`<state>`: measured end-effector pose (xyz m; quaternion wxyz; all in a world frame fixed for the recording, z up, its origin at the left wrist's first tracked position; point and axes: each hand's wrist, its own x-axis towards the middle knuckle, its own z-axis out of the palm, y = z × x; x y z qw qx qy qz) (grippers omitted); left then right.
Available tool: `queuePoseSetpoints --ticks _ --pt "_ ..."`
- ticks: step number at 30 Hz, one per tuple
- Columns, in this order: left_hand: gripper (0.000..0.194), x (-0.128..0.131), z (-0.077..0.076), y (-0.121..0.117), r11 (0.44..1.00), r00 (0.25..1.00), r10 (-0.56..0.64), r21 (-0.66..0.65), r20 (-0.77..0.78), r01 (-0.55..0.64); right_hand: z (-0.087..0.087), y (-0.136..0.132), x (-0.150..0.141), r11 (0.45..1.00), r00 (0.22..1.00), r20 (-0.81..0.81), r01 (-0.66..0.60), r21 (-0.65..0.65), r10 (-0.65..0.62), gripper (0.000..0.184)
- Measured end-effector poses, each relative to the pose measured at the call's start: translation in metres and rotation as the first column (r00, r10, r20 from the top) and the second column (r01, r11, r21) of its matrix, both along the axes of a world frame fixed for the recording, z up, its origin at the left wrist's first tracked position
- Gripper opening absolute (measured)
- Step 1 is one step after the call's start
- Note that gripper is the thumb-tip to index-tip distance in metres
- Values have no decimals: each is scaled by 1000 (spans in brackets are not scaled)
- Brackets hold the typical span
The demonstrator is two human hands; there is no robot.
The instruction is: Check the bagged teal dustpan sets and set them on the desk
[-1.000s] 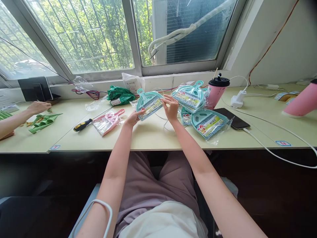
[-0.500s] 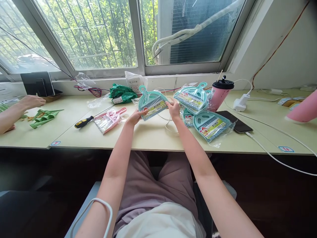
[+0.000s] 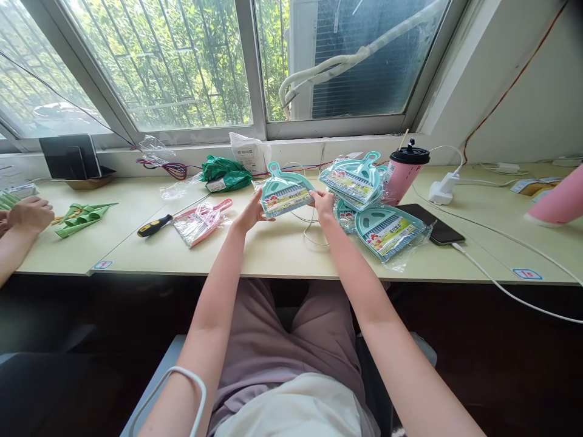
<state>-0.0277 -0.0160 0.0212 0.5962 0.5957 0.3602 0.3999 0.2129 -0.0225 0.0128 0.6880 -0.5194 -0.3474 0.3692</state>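
Note:
Between my two hands is a teal mini dustpan and brush set (image 3: 286, 193) in clear wrap, held above the table with its handle pointing up and away. My left hand (image 3: 252, 213) grips its left edge, thumb on the front and fingers beneath. At the right corner, my right hand (image 3: 322, 203) pinches the set between thumb and fingers. More wrapped teal sets lie in a stack (image 3: 353, 182) just right of my right hand, with another set (image 3: 389, 230) in front of them. A pink wrapped dustpan set (image 3: 203, 223) rests to the left.
A screwdriver (image 3: 155, 226) lies beside the pink set, and a green plastic bundle (image 3: 225, 174) is behind. On the right are a pink cup (image 3: 407, 170), a phone (image 3: 432, 223) with a cable, and a white plug adapter (image 3: 444, 187). Another person's hand (image 3: 30, 215) works at far left.
The held dustpan set has turned to lie more level and shifted slightly right, still in both hands. The other person's hand at far left has moved left and down.

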Motion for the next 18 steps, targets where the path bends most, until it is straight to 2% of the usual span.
queuePoseSetpoints --ticks 4,7,9,12,14,18 --pt "92 6 3 -9 980 999 -44 197 16 40 -2 -1 1 993 993 13 115 -29 -115 11" --pt "99 12 1 -10 975 1000 23 221 -21 -18 -2 -3 -2 991 989 63 131 3 -131 17" --pt "90 14 -3 -6 971 988 153 187 -15 -147 -2 -3 -6 995 991 96 86 49 -91 17" --pt "65 15 -8 6 941 948 318 117 3 -316 -3 -2 -10 992 996 90 -5 123 -6 17" --pt "50 14 -10 12 922 925 380 80 8 -379 -5 -1 -12 989 997 77 -36 143 26 17" --pt "41 17 -10 16 895 898 439 76 14 -439 -7 2 -13 990 994 82 -78 121 68 21"
